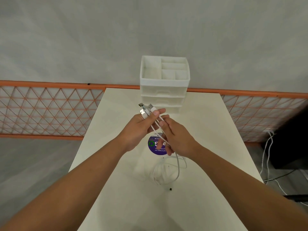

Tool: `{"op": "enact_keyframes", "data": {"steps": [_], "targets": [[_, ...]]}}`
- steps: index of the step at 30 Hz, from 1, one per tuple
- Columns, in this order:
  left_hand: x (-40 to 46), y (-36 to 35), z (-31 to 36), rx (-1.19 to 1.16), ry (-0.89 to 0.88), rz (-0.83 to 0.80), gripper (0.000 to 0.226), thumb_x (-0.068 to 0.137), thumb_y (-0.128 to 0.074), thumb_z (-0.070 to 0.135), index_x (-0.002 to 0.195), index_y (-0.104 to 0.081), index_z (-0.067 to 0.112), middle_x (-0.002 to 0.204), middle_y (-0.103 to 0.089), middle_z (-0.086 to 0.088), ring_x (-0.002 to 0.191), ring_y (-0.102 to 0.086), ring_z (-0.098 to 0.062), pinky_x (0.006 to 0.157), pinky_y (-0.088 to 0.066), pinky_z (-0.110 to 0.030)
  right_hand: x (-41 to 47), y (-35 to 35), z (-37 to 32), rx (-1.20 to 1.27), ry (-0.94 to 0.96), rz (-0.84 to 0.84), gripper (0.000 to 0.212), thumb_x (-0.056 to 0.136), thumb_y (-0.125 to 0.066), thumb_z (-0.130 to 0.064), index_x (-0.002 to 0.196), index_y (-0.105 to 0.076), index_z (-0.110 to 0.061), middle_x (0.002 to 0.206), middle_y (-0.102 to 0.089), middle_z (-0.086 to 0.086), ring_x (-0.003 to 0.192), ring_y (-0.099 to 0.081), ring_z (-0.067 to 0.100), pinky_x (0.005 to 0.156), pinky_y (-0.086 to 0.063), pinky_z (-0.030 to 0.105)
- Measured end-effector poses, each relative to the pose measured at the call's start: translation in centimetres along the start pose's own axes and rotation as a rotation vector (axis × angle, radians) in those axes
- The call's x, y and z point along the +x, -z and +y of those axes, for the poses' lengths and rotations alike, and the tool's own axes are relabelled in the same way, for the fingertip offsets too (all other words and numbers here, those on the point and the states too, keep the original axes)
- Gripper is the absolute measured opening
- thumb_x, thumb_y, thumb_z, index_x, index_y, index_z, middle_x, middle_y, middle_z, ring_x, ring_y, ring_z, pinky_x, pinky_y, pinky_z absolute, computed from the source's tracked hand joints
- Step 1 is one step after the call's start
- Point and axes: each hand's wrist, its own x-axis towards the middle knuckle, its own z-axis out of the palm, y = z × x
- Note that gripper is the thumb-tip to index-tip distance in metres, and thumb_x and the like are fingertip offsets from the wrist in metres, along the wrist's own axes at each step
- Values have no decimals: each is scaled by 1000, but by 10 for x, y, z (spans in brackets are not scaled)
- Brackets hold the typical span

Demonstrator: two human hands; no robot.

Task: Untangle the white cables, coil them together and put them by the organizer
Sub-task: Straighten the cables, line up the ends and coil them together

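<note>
My left hand (pixel 141 129) is raised over the table and pinches the USB plug ends (pixel 145 109) of the white cables together, plugs pointing up and away. My right hand (pixel 175 139) sits just right of it, fingers closed around the same cable strands a little below the plugs. The rest of the white cables (pixel 168 172) hangs down from my right hand and lies in loose loops on the table. The white organizer (pixel 165 84), with open top compartments and drawers below, stands at the table's far edge, just beyond my hands.
The cream table (pixel 208 130) carries a round purple sticker (pixel 155 145) under my hands and a small dark speck (pixel 170 189) near the loops. An orange lattice fence (pixel 50 112) runs behind. At right stands a dark object (pixel 293 139) with other cords (pixel 266 147) hanging by it.
</note>
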Motion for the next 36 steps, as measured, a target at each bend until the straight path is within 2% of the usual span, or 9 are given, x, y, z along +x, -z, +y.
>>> {"op": "enact_keyframes", "data": {"steps": [6, 12, 17, 23, 25, 28, 30, 33, 36], "targets": [[0, -3, 1, 9, -60, -9, 31, 103, -43, 29, 103, -72, 15, 119, -72, -5, 114, -66, -18, 101, -49, -31, 5, 1, 0, 14, -42, 4, 35, 100, -33, -46, 114, -55, -22, 52, -62, 1, 31, -49, 7, 44, -40, 14], [13, 20, 8, -295, -106, 330, 28, 104, -39, 27, 87, -55, 11, 99, -77, -13, 97, -73, -25, 85, -58, -32, -7, 4, 9, 105, -97, -90, 39, 99, -42, -39, 80, -42, -6, 58, -60, 14, 37, -42, 12, 42, -35, 19], [7, 43, -12, -105, -44, 362, 29, 104, -41, 28, 88, -58, 11, 99, -77, -12, 95, -74, -27, 85, -58, -37, -9, 14, 25, 295, -184, -114, 47, 97, -47, -37, 91, -47, 10, 70, -45, 16, 60, -37, 21, 52, -32, 21], [6, 69, -20, -269, -38, 563, 27, 105, -39, 25, 88, -55, 11, 110, -72, -19, 95, -74, -25, 75, -60, -30, -11, 21, 29, 247, -225, -256, 37, 100, -41, -38, 80, -55, -10, 59, -41, 2, 51, -34, 11, 47, -28, 18], [4, 66, -16, -303, -67, 539, 27, 104, -40, 25, 88, -56, 10, 109, -73, -18, 99, -73, -27, 77, -60, -29, -8, 19, 37, 159, -252, -194, 35, 100, -41, -36, 74, -51, -15, 58, -41, -1, 48, -33, 9, 48, -28, 19], [1, 49, -13, -273, -118, 432, 29, 104, -39, 27, 88, -57, 11, 104, -76, -13, 99, -73, -24, 82, -59, -31, 3, 17, 58, -297, -292, 15, 42, 100, -37, -43, 70, -44, -14, 62, -49, -2, 55, -47, 14, 54, -36, 26], [0, 47, -22, -210, -112, 429, 29, 104, -40, 28, 88, -57, 12, 103, -76, -11, 99, -73, -24, 84, -59, -33, 8, 17, 64, -408, -306, 128, 47, 97, -37, -52, 64, -41, -18, 61, -51, -1, 60, -52, 22, 58, -39, 32], [2, 67, -36, -187, -68, 553, 27, 104, -41, 28, 88, -56, 12, 107, -74, -16, 94, -74, -23, 82, -59, -34, 4, 20, 56, -44, -236, 79, 48, 92, -53, -46, 60, -42, -12, 50, -41, -3, 48, -38, 16, 49, -31, 24], [3, 88, -37, -241, -58, 652, 26, 104, -41, 28, 89, -53, 11, 111, -71, -22, 88, -75, -22, 73, -60, -30, -5, 20, 50, 147, -175, -88, 37, 95, -55, -34, 75, -54, -2, 48, -42, -4, 40, -31, 7, 43, -27, 13]]}}
